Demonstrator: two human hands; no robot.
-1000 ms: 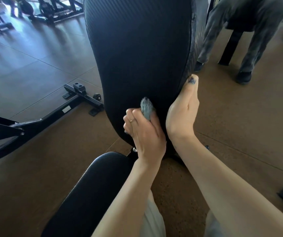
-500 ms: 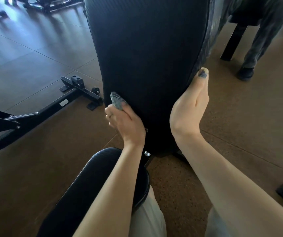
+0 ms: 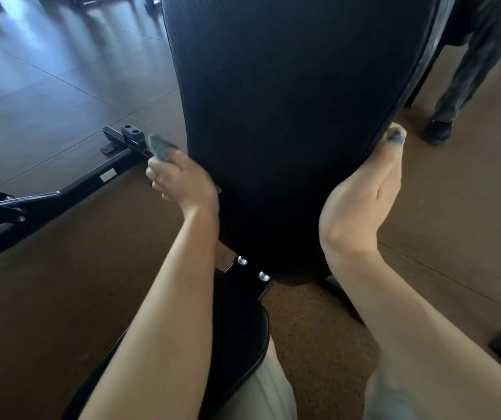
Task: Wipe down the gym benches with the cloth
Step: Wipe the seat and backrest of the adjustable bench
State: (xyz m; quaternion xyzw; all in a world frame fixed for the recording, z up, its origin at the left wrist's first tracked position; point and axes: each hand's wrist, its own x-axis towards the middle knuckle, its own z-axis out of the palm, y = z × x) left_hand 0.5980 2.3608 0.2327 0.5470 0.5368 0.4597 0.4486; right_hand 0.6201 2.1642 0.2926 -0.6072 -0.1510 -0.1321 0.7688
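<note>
- Black textured vinyl covers the bench backrest (image 3: 297, 116), which stands steeply raised and fills the middle of the view.
- At the backrest's lower left edge, the left hand (image 3: 182, 181) has its grip curled round a bunched grey cloth (image 3: 161, 148); the cloth sticks out above the fingers, just beside the pad's rim. Whether the cloth touches the vinyl cannot be told.
- On the backrest's lower right edge, the right hand (image 3: 361, 201) rests with fingers straight and together, thumb lying up along the rim, nail painted dark blue.
- Below the backrest, two shiny bolts (image 3: 252, 268) sit at the hinge, and the black seat pad (image 3: 237, 344) lies under the person's forearms.
- Left of the backrest, the black steel frame (image 3: 91, 183) of another machine lies on the brown floor (image 3: 46, 283).
- Right of the backrest, beyond its upper edge, another person's legs in grey trousers (image 3: 473, 62) stand with a dark shoe (image 3: 438, 131) on the floor.
</note>
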